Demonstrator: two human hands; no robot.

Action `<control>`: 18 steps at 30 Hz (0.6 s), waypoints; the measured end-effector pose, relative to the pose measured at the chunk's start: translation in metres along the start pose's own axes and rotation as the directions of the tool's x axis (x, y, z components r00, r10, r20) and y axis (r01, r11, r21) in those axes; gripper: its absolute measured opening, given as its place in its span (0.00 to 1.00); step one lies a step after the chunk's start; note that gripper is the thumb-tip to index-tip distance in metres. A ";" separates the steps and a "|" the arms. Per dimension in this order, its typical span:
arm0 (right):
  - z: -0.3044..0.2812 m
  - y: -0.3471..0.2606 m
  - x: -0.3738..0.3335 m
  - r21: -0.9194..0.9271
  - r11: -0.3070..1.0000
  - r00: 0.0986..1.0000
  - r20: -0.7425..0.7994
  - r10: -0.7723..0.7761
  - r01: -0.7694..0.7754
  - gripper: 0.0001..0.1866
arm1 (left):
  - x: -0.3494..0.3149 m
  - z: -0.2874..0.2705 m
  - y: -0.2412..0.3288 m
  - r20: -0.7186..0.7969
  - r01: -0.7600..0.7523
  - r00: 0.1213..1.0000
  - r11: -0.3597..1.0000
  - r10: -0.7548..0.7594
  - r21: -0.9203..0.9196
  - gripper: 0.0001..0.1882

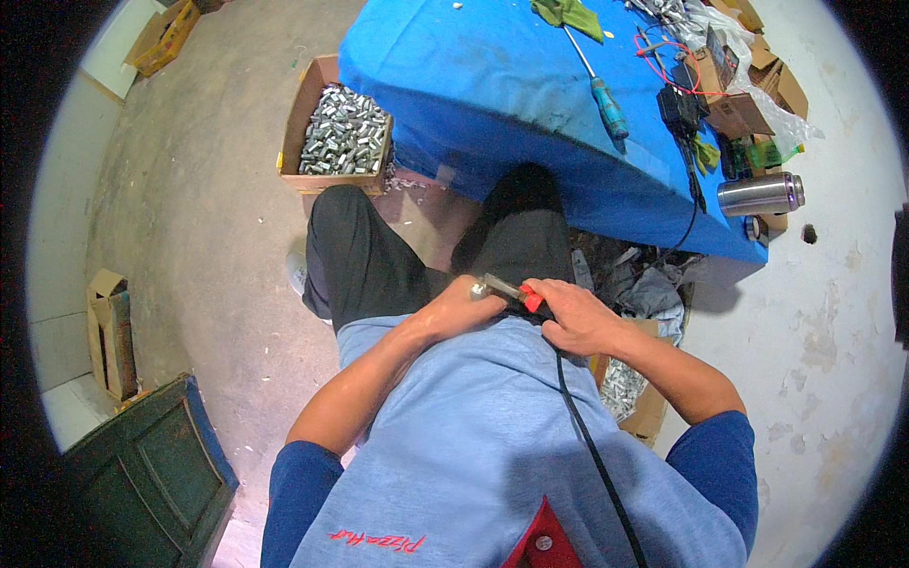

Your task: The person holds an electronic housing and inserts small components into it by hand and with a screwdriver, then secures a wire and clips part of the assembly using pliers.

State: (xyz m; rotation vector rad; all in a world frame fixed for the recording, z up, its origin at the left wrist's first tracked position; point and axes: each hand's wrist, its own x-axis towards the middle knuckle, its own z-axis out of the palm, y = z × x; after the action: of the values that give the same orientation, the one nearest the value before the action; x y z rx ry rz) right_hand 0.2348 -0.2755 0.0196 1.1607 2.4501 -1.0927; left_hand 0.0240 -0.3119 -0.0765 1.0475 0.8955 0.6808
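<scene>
Above my lap, my left hand (462, 309) is closed around a small shiny metal part (480, 291), rounded and silver at its visible end. My right hand (576, 316) grips a tool with a flat metal blade (502, 286) and a red grip (530, 299). The blade points left and reaches the metal part; whether they touch I cannot tell. My fingers hide most of the grip and part of the metal piece. A cardboard box (293, 168) beyond my left knee holds many similar small silver parts (345, 133).
On the blue-covered table (454, 71) lie a screwdriver (610, 109), a green cloth (571, 17), a black adapter (678, 112) with cables and a steel flask (760, 194). A black cord (592, 450) runs down my front. A dark panelled wooden piece (156, 473) stands lower left.
</scene>
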 end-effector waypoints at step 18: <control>-0.106 0.054 0.015 0.229 0.920 0.477 -0.800 0.364 -0.319 0.22 | 0.001 0.005 -0.004 -0.155 -0.044 0.986 0.990 0.065 0.133 0.22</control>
State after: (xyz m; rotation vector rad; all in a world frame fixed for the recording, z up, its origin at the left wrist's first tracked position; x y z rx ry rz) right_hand 0.2764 -0.1700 0.0578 2.5378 2.5274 -0.4895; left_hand 0.0295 -0.3144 -0.0798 1.1480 1.0633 0.7682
